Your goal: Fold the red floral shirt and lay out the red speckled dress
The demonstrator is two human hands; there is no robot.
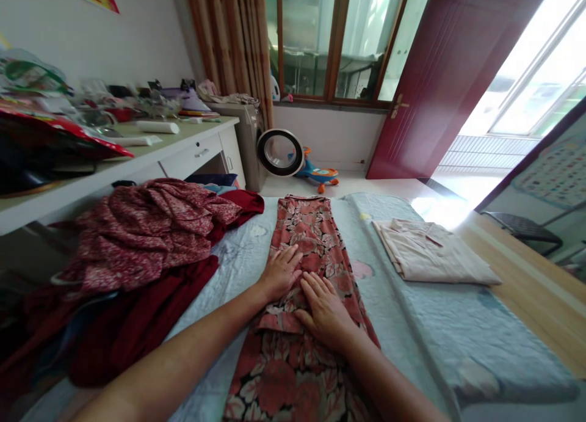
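A long red floral garment (306, 239) lies stretched lengthwise down the middle of the pale blue bed cover (394, 306). Both of my hands rest flat on it, side by side. My left hand (280, 272) lies on the garment's left part with fingers spread and pointing away from me. My right hand (326, 311) presses palm down just right of it, fingers stretched out across a fold in the cloth. Neither hand holds anything.
A heap of dark red and red patterned clothes (146, 239) lies on the bed's left side. A folded beige garment (430, 251) sits at the right. A cluttered desk (137, 153) stands to the left, with a washing machine (260, 147), a toy and a dark red door (439, 80) beyond.
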